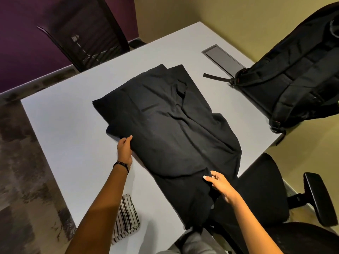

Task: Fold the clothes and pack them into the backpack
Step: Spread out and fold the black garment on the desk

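the black garment (pixel 174 129) lies half folded on the counter (pixel 64 125) between both hands. the left hand (pixel 124 149) curls round its side edge. the right hand (pixel 220 186) pinches a fold near its overhanging end. a striped cloth (pixel 126 219), seemingly folded, waits behind the left hand. packing into the backpack (pixel 293 79), well beyond the right hand, seems still ahead.

Bare table (pixel 64 116) lies left of the black garment (pixel 165 134); backpack (pixel 293 79) blocks the far right, perhaps overhanging the edge.

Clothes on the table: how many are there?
2: a black garment spread across the table, and a folded striped cloth at its near edge. Others could be hidden underneath.
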